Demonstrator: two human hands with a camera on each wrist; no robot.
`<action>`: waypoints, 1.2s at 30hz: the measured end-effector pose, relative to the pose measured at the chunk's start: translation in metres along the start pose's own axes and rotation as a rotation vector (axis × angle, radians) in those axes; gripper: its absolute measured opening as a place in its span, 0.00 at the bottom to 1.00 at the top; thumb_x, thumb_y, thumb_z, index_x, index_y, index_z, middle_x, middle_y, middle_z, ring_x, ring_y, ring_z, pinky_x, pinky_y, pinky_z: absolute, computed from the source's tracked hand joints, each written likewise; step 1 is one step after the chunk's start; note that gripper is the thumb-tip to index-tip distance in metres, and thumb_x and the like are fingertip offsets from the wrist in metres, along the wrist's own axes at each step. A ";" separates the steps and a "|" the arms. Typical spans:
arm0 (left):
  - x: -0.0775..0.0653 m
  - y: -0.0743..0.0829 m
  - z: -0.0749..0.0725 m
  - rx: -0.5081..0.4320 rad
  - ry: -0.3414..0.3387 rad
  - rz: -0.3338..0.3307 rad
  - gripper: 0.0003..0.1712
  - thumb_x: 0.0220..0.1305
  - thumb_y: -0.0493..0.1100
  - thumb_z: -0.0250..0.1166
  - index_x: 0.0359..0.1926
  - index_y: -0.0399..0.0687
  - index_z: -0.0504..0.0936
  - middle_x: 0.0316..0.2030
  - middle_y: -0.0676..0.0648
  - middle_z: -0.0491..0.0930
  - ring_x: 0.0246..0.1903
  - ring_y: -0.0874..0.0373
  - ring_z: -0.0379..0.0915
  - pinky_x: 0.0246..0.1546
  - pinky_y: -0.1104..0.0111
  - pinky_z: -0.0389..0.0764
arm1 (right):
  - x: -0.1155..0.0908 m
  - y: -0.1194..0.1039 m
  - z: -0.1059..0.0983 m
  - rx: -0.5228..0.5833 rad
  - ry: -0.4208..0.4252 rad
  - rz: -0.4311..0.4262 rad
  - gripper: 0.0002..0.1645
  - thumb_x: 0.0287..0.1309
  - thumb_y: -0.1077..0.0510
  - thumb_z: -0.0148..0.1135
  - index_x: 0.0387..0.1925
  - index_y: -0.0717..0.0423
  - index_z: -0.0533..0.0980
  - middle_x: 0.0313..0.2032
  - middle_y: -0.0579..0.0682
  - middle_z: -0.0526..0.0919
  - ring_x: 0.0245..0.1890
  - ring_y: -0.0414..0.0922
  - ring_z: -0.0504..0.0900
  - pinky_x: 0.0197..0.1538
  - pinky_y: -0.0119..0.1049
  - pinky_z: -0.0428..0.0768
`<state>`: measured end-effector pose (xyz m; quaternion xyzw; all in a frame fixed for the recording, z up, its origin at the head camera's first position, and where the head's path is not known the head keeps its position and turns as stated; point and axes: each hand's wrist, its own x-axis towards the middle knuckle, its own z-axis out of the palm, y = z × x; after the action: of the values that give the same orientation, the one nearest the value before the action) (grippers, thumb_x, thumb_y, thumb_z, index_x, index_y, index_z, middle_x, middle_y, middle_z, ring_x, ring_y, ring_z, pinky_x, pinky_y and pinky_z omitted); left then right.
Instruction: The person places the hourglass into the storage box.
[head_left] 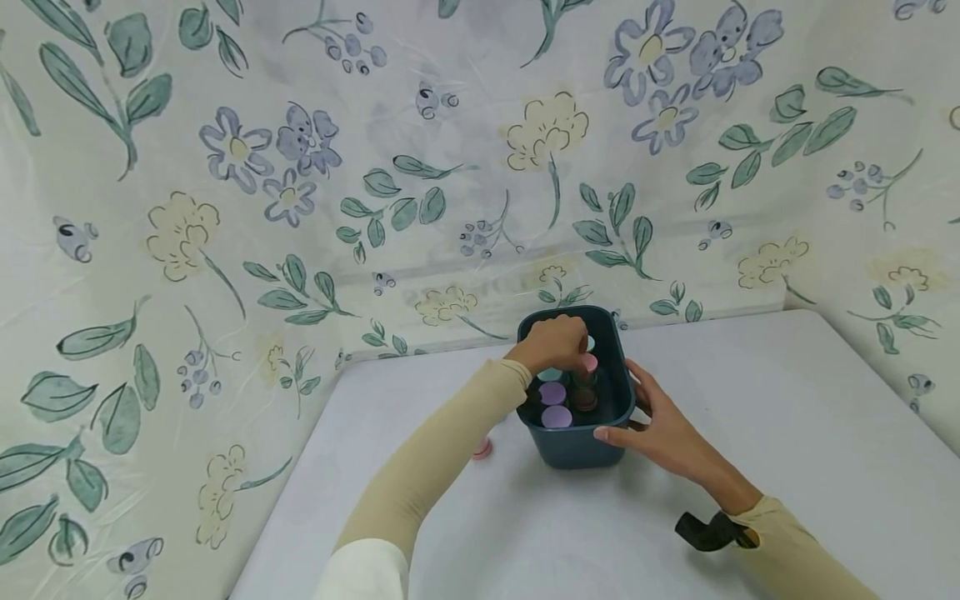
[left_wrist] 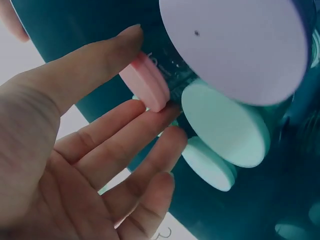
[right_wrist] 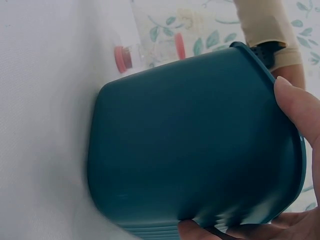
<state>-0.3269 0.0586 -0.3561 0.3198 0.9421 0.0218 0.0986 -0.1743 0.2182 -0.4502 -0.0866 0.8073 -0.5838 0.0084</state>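
My left hand (head_left: 557, 343) reaches down into a dark teal bin (head_left: 579, 450). Between thumb and fingers it pinches a small pink disc (left_wrist: 146, 82) with a groove around its edge. Below the pink one in the bin lie a purple disc (head_left: 557, 417), another purple disc (head_left: 552, 392) and a dark brown disc (head_left: 584, 399). Close to the fingertips in the left wrist view are a large pale lilac disc (left_wrist: 240, 45) and a mint green disc (left_wrist: 225, 122). My right hand (head_left: 667, 433) grips the bin's near right corner, thumb at the rim and fingers along the side.
The bin stands on a white table (head_left: 750, 400) near its back edge. Left of it, partly behind my left forearm, a pink-red round piece (head_left: 482, 448) lies on the table. Flower-printed sheeting (head_left: 450, 167) rises behind the table and at both sides.
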 end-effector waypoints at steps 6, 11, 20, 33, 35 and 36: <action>-0.002 -0.004 -0.002 0.020 -0.014 -0.004 0.20 0.55 0.55 0.80 0.45 0.52 0.87 0.42 0.52 0.86 0.39 0.57 0.80 0.41 0.62 0.82 | 0.000 0.000 0.000 0.005 0.000 0.000 0.68 0.60 0.46 0.75 0.84 0.46 0.37 0.82 0.65 0.50 0.79 0.67 0.57 0.69 0.65 0.72; -0.009 -0.006 -0.013 0.008 -0.018 0.001 0.27 0.57 0.58 0.78 0.54 0.51 0.86 0.48 0.52 0.86 0.42 0.58 0.80 0.46 0.61 0.84 | -0.001 -0.001 0.002 0.008 -0.004 -0.001 0.68 0.60 0.46 0.75 0.84 0.46 0.37 0.81 0.65 0.50 0.78 0.67 0.58 0.69 0.64 0.72; -0.037 -0.025 -0.053 -0.310 0.118 0.027 0.29 0.63 0.56 0.74 0.59 0.47 0.82 0.50 0.47 0.88 0.50 0.55 0.84 0.54 0.60 0.85 | -0.001 -0.004 0.002 -0.020 0.007 0.020 0.68 0.59 0.45 0.75 0.84 0.46 0.37 0.81 0.66 0.49 0.78 0.69 0.57 0.68 0.64 0.72; -0.106 -0.105 -0.042 -0.606 0.339 -0.063 0.27 0.69 0.55 0.68 0.63 0.47 0.81 0.56 0.44 0.85 0.58 0.47 0.82 0.59 0.51 0.84 | -0.001 -0.005 0.003 -0.020 0.021 0.013 0.69 0.58 0.46 0.76 0.84 0.49 0.38 0.81 0.67 0.50 0.78 0.69 0.58 0.68 0.63 0.72; -0.116 -0.114 -0.033 -0.640 0.363 -0.079 0.28 0.69 0.55 0.68 0.65 0.48 0.80 0.59 0.43 0.84 0.59 0.47 0.81 0.61 0.50 0.82 | -0.001 -0.005 0.003 -0.019 0.023 0.014 0.69 0.58 0.46 0.76 0.84 0.49 0.38 0.81 0.67 0.51 0.78 0.69 0.58 0.68 0.63 0.72; -0.121 -0.119 -0.029 -0.656 0.374 -0.086 0.29 0.69 0.55 0.68 0.66 0.48 0.79 0.60 0.43 0.84 0.60 0.46 0.81 0.61 0.49 0.82 | -0.001 -0.004 0.003 -0.017 0.022 0.015 0.69 0.58 0.46 0.76 0.84 0.49 0.38 0.81 0.67 0.51 0.78 0.69 0.58 0.68 0.63 0.72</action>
<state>-0.3094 -0.1087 -0.3196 0.2218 0.8994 0.3759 0.0228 -0.1727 0.2143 -0.4470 -0.0743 0.8130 -0.5776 0.0033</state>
